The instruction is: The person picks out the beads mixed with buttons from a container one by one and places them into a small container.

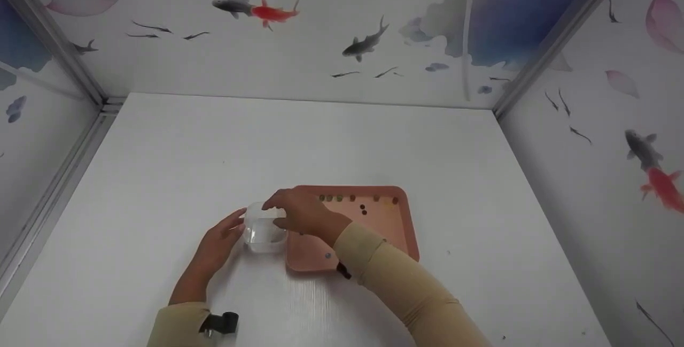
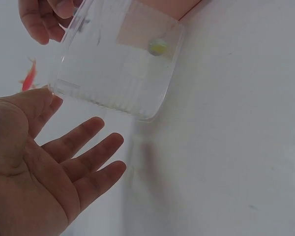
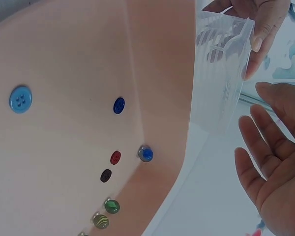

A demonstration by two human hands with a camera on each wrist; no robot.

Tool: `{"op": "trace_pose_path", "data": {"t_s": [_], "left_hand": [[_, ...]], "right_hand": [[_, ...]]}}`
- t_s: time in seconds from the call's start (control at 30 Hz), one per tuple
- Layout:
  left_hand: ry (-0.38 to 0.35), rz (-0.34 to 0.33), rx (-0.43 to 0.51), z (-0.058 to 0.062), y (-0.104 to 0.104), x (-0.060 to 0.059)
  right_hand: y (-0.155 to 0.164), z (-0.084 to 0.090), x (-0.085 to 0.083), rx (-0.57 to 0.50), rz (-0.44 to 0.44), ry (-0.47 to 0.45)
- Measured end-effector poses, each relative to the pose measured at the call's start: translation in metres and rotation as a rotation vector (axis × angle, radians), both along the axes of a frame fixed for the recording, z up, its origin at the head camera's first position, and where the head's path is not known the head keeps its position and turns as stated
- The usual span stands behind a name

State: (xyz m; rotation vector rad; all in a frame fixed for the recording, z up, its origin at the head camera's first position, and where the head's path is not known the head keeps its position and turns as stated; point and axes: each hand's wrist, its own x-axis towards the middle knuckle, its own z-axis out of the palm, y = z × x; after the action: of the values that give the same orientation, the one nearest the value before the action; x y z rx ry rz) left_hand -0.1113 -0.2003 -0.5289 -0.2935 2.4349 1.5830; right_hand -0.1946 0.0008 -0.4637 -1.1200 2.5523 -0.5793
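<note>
Left hand [image 1: 216,243]: fingers straight and relaxed, palm just beside the clear box [image 1: 264,229], holding nothing.
Clear box: on the white counter [image 1: 160,176], against the tray's left edge.
Right hand [image 1: 302,213]: gripped the box's top rim.
Pink tray [image 1: 398,229]: held scattered buttons [image 3: 20,99] and beads [image 3: 146,154].

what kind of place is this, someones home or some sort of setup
Most likely a staged recording booth, not a home: a bare white table boxed in by panels printed with fish, joined by metal corner posts, with only a pink tray of buttons on it.
</note>
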Motion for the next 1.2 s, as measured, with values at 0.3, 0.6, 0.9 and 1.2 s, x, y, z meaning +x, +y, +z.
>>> {"op": "trace_pose_path", "data": {"t_s": [0.3,0.6,0.9,1.2], "left_hand": [[0.014,-0.03,0.009,0.003,0.0,0.001],[0.007,-0.03,-0.014,0.002,0.001,0.0],[0.001,-0.025,-0.022,0.003,0.001,0.0],[0.011,-0.021,-0.012,0.003,0.001,-0.001]], "right_hand": [[0.003,0.0,0.0,0.005,0.04,0.11],[0.008,0.002,0.002,0.011,0.012,0.2],[0.018,0.007,0.002,-0.032,-0.023,0.201],[0.025,0.014,0.005,-0.089,-0.093,0.174]]}}
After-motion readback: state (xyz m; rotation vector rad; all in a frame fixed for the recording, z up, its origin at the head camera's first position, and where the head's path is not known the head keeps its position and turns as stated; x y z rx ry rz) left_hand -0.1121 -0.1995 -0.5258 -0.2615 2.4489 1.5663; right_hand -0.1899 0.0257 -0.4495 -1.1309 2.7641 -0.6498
